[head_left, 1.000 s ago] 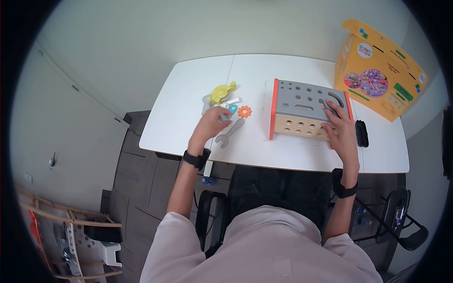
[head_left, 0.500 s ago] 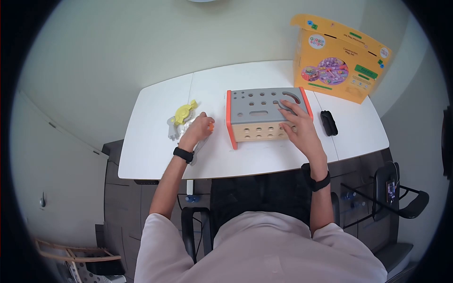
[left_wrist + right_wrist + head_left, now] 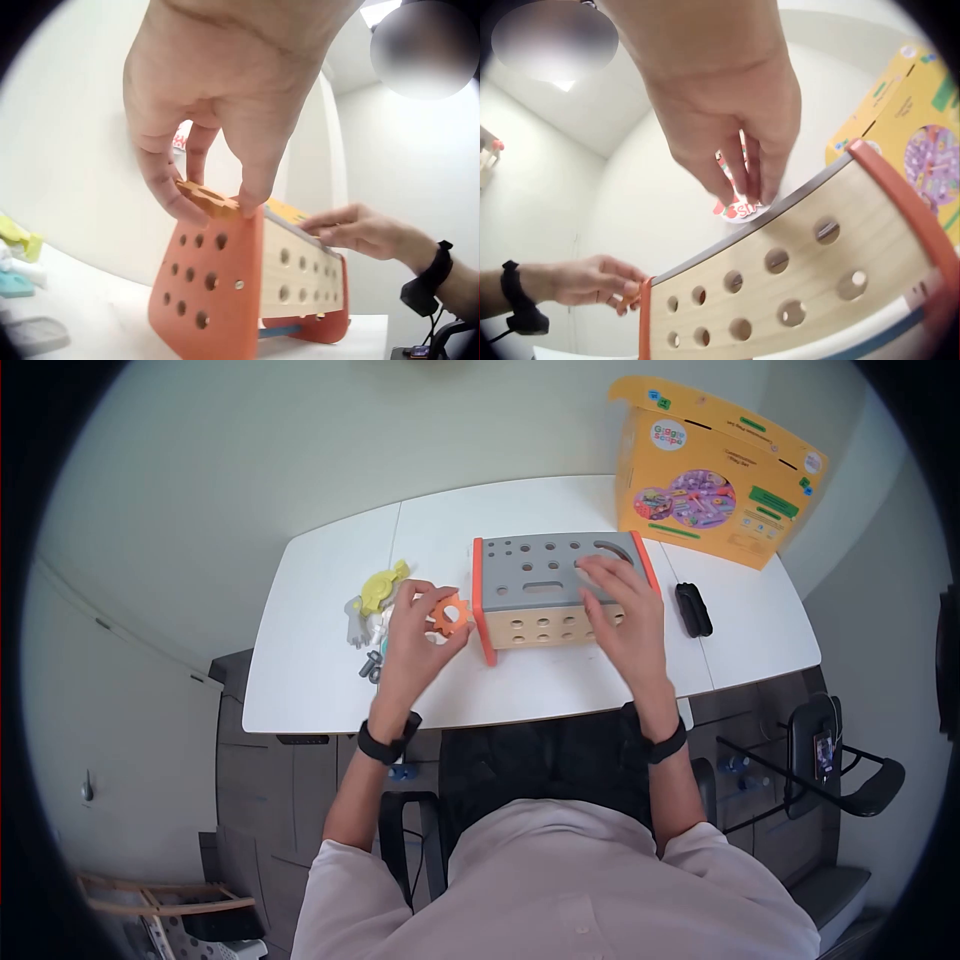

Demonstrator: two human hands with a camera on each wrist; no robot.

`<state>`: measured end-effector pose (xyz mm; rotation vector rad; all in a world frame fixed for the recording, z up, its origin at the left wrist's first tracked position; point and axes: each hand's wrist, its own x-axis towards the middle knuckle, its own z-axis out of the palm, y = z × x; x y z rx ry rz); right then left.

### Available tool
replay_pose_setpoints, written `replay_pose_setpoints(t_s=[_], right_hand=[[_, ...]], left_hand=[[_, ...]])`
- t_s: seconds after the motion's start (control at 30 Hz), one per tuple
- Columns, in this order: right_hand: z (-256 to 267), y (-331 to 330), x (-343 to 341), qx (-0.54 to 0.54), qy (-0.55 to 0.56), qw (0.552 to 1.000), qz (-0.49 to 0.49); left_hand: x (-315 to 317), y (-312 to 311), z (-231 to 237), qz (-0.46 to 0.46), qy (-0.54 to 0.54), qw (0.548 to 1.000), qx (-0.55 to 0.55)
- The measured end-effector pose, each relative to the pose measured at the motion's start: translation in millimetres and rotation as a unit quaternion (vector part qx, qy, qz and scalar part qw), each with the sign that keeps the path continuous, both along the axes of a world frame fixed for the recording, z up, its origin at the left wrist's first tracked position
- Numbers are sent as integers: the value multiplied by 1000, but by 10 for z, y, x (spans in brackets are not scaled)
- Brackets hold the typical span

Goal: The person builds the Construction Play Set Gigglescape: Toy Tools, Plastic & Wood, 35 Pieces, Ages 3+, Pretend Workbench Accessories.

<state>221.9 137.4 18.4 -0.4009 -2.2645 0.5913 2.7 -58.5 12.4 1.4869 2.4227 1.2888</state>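
Note:
My left hand (image 3: 410,630) pinches an orange toy gear (image 3: 226,204) between thumb and fingers. The gear is held at the top of the red left end panel (image 3: 214,259) of a toy workbench (image 3: 510,576). This bench has a grey top full of holes and a pale wooden front with round holes. Over the right part of the grey top is my right hand (image 3: 632,630), fingers bent loosely and thumb apart, nothing between them. Its fingertips are close at the top's edge in the right wrist view.
Left of the left hand lie a yellow toy part (image 3: 376,592), a grey part (image 3: 356,628), white pieces and dark grey bolts (image 3: 370,663). A black case (image 3: 693,610) is right of the bench. Behind it stands a yellow box (image 3: 640,485).
My left hand has picked up the orange gear from among the loose parts and carried it right to the bench's left end. The right hand stays over the bench top. The head view has shifted.

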Motion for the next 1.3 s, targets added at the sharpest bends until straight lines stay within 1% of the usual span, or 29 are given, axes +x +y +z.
replay_pose_setpoints(t_s=[0.07, 0.1, 0.17, 0.2, 0.23, 0.27, 0.3, 0.37, 0.4, 0.43, 0.5, 0.53, 0.57, 0.6, 0.63, 0.67, 0.7, 0.73, 0.77, 0.8, 0.87, 1.0, 1.03, 1.1, 1.13, 1.17, 1.2, 1.23, 1.3], right_hand=[[49, -278, -91, -51, 104, 991, 63], [18, -417, -162, -57, 101, 991, 72], [-43, -688, -326, -186, 128, 959, 170], [-121, -755, -402, -149, 132, 966, 165], [-158, -810, -440, -153, 132, 963, 177], [-195, -851, -453, -223, 110, 955, 162], [-228, -884, -456, -290, 86, 942, 144], [-216, -853, -513, -306, 86, 936, 149], [-270, -833, -513, -354, 72, 921, 143], [-324, -795, -505, -399, 59, 905, 133], [-392, -688, -471, -387, 55, 912, 126], [-401, -641, -442, -362, 35, 926, 98], [-396, -599, -430, -333, 16, 940, 70], [-377, -572, -410, -332, 16, 941, 62], [-354, -558, -374, -295, 8, 954, 55], [-331, -530, -314, -256, -1, 966, 42], [-357, -500, -277, -254, -3, 967, 19], [-420, -484, -278, -261, 3, 964, 50], [-452, -466, -264, -267, 12, 960, 82], [-444, -462, -240, -262, 17, 963, 63], [-432, -468, -204, -262, -25, 960, 101], [-422, -491, -156, -267, -43, 957, 101], [-454, -478, -155, -271, -36, 957, 95], [-477, -470, -140, -274, -25, 957, 91], [-475, -466, -133, -260, -25, 961, 89], [-478, -466, -124, -247, -26, 965, 87], [-479, -464, -119, -247, -25, 964, 91], [-483, -464, -106, -256, -27, 962, 95], [-480, -459, -91, -266, -29, 957, 107]], left_hand=[[264, -44, 83, -25, 51, 995, 86], [347, -49, 108, -16, 49, 995, 81], [458, -97, 137, -63, -80, 987, 127], [501, -113, 135, -50, -78, 988, 124], [541, -113, 129, -95, -61, 986, 121], [566, -118, 115, -142, -46, 982, 118], [577, -139, 72, -133, -44, 983, 115], [526, -142, 31, -169, -11, 981, 99], [529, -158, 16, -176, -32, 979, 101], [486, -193, 13, -173, -31, 979, 100], [333, -266, 5, -137, -22, 989, 56], [193, -334, 8, -93, -15, 994, 48], [1, -405, -35, -30, 23, 999, 26], [-187, -485, -113, 42, 64, 997, 23], [-486, -608, -372, 107, 145, 984, 10], [-656, -754, -506, 180, 163, 967, -73], [-814, -851, -643, 231, 178, 947, -137], [-914, -924, -738, 233, 180, 947, -127], [-999, -970, -801, 247, 152, 946, -145], [-1116, -1029, -875, 244, 145, 946, -158], [-1200, -1088, -868, 227, 122, 953, -162], [-1198, -1167, -798, 211, 72, 957, -184], [-1185, -1184, -781, 211, 74, 957, -184], [-1132, -1205, -751, 221, 43, 960, -166], [-1111, -1206, -739, 222, 45, 960, -165], [-1081, -1215, -740, 225, 57, 963, -138], [-1051, -1225, -726, 231, 69, 964, -112], [-1003, -1227, -695, 235, 70, 963, -112], [-883, -1212, -602, 222, 22, 965, -138]])
